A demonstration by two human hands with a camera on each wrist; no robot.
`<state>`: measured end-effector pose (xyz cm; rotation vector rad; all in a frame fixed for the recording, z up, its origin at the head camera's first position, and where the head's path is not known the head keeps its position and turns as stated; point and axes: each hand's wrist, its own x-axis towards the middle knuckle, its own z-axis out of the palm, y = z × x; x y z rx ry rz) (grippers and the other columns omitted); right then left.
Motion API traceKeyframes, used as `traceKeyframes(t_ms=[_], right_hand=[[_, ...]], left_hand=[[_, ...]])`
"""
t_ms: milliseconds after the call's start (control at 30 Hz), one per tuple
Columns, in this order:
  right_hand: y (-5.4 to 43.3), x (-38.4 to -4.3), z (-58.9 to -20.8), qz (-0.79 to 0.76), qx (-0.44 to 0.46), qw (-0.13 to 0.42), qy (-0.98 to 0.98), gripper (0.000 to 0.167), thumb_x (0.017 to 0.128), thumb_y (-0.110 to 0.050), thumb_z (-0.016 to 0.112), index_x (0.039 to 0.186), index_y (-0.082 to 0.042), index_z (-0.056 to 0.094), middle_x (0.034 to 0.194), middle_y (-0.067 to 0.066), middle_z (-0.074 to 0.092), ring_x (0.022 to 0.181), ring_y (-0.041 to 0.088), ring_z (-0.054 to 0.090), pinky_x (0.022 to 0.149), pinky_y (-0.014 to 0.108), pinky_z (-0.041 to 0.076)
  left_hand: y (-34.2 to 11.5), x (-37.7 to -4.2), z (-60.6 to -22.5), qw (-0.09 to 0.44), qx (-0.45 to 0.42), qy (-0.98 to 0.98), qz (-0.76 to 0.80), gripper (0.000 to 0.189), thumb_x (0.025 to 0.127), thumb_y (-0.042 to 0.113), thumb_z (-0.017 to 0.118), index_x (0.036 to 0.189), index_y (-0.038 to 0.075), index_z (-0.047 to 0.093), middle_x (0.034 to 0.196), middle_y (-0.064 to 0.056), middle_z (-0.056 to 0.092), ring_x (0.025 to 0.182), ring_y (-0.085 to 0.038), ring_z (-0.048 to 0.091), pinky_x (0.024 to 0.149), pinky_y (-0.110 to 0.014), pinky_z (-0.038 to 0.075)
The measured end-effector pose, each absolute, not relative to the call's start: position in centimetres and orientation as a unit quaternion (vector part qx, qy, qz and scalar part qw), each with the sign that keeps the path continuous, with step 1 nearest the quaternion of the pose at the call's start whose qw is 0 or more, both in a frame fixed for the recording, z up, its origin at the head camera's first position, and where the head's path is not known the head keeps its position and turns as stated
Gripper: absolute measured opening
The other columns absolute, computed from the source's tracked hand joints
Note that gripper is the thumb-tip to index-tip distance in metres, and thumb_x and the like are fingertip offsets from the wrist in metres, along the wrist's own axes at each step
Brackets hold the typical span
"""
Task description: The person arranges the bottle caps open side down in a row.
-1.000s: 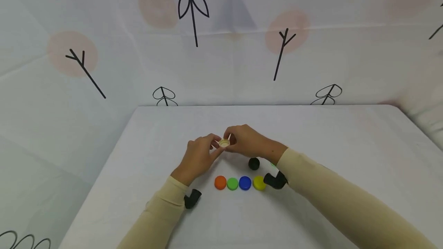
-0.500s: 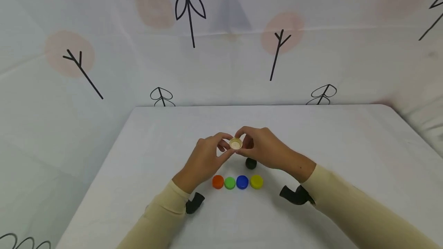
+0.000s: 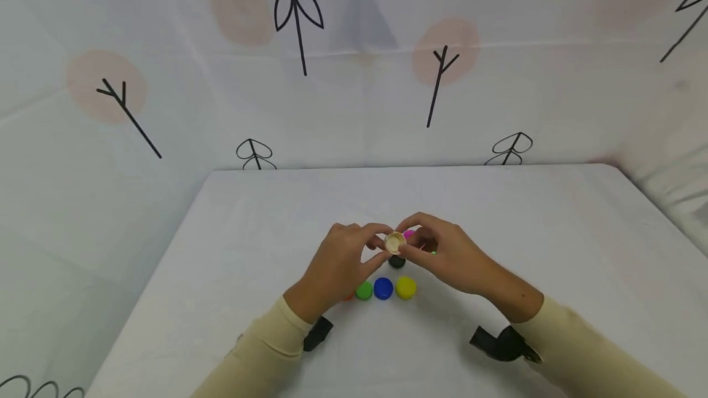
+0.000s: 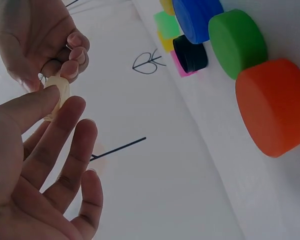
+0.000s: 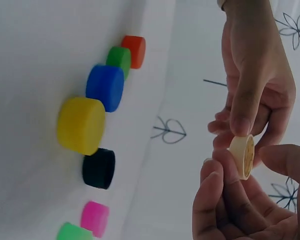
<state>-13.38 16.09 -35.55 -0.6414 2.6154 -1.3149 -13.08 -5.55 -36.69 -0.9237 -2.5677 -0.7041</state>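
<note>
A pale cream bottle cap (image 3: pixel 395 242) is held up above the table, its hollow side facing the head camera. My left hand (image 3: pixel 344 261) pinches it between thumb and index finger, the other fingers loosely bent. From the other side my right hand (image 3: pixel 455 255) grips its edge with thumb and fingers. The right wrist view shows the cap (image 5: pixel 241 156) edge-on between the two hands. Below lie an orange cap (image 4: pixel 275 107), a green cap (image 3: pixel 364 290), a blue cap (image 3: pixel 383 288) and a yellow cap (image 3: pixel 406 287) in a row. Behind them sits a black cap (image 3: pixel 396 261), partly hidden.
Pink (image 4: pixel 183 66) and light green (image 4: pixel 167 24) paper-like patches lie beyond the black cap, mostly covered by my right hand in the head view. A white table (image 3: pixel 265 201) meets a patterned cloth backdrop (image 3: pixel 354 109). Black straps (image 3: pixel 500 344) hang at both wrists.
Both hands have moved right and closer with the cream cap, whose hollow side has tipped up toward the head camera. The left hand now covers most of the orange cap.
</note>
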Motion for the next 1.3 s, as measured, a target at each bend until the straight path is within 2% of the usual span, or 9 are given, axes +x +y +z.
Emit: traceKeyframes(t_ms=[100,200,300,567,767,900,1067,1300], right_hand=[[16.7,-13.3,-36.0,-0.478,-0.202,0.104,0.849,0.024,0.099,-0.027,0.064,0.119,-0.014,0.061,0.093,0.01,0.073,0.086,0.03,0.068,0.071,0.034,0.056],[17.2,-13.3,-36.6,-0.502,-0.192,0.126,0.834,0.025,0.099,-0.027,0.063,0.119,-0.011,0.061,0.093,0.014,0.073,0.087,0.034,0.068,0.074,0.037,0.057],[17.7,-13.1,-37.2,-0.508,-0.187,0.136,0.83,0.027,0.099,-0.027,0.064,0.12,-0.011,0.061,0.092,0.013,0.074,0.086,0.034,0.069,0.076,0.037,0.057],[18.5,-12.8,-37.7,-0.526,-0.17,0.147,0.82,0.026,0.102,-0.028,0.059,0.117,-0.009,0.064,0.09,0.011,0.074,0.085,0.034,0.069,0.078,0.039,0.054],[18.8,-13.0,-37.9,-0.539,-0.161,0.171,0.809,0.029,0.103,-0.032,0.055,0.115,-0.006,0.063,0.094,0.01,0.073,0.089,0.033,0.069,0.081,0.039,0.054],[19.1,-13.1,-38.0,-0.54,-0.163,0.181,0.806,0.028,0.102,-0.031,0.057,0.113,-0.006,0.062,0.096,0.011,0.074,0.09,0.033,0.069,0.083,0.041,0.051],[19.7,-13.4,-38.2,-0.54,-0.174,0.194,0.8,0.026,0.1,-0.028,0.062,0.111,-0.004,0.061,0.098,0.015,0.075,0.092,0.034,0.069,0.081,0.037,0.055],[20.6,-13.8,-38.0,-0.521,-0.196,0.188,0.809,0.02,0.094,-0.026,0.07,0.103,-0.008,0.065,0.102,0.012,0.07,0.095,0.028,0.066,0.08,0.033,0.057]], left_hand=[[-5.2,-13.0,-36.9,0.172,-0.34,-0.893,-0.238,0.037,0.084,0.026,0.082,0.118,0.016,0.07,0.089,0.005,0.078,0.08,-0.01,0.07,0.081,-0.032,0.052],[-4.9,-13.0,-37.2,0.177,-0.355,-0.887,-0.237,0.036,0.082,0.024,0.084,0.115,0.015,0.072,0.088,0.005,0.077,0.078,-0.01,0.07,0.078,-0.031,0.052],[-4.6,-12.9,-37.5,0.17,-0.366,-0.884,-0.237,0.035,0.083,0.022,0.083,0.115,0.015,0.071,0.088,0.006,0.077,0.078,-0.011,0.069,0.076,-0.03,0.05],[-4.0,-12.6,-37.8,0.14,-0.371,-0.884,-0.247,0.036,0.087,0.029,0.078,0.12,0.016,0.071,0.093,0.009,0.077,0.076,-0.011,0.067,0.073,-0.025,0.047],[-3.7,-12.5,-37.8,0.142,-0.371,-0.884,-0.246,0.035,0.086,0.028,0.08,0.118,0.016,0.072,0.09,0.008,0.077,0.075,-0.01,0.068,0.072,-0.025,0.047],[-3.4,-12.5,-37.9,0.146,-0.376,-0.882,-0.246,0.031,0.085,0.027,0.081,0.111,0.017,0.072,0.088,0.006,0.076,0.075,-0.01,0.068,0.071,-0.025,0.047],[-3.2,-12.6,-37.8,0.147,-0.375,-0.881,-0.246,0.023,0.084,0.027,0.082,0.103,0.018,0.072,0.086,0.006,0.076,0.075,-0.009,0.069,0.071,-0.025,0.046],[-2.9,-12.5,-37.9,0.108,-0.352,-0.893,-0.26,0.021,0.083,0.025,0.083,0.101,0.019,0.074,0.09,0.009,0.077,0.08,-0.006,0.071,0.074,-0.026,0.047]])
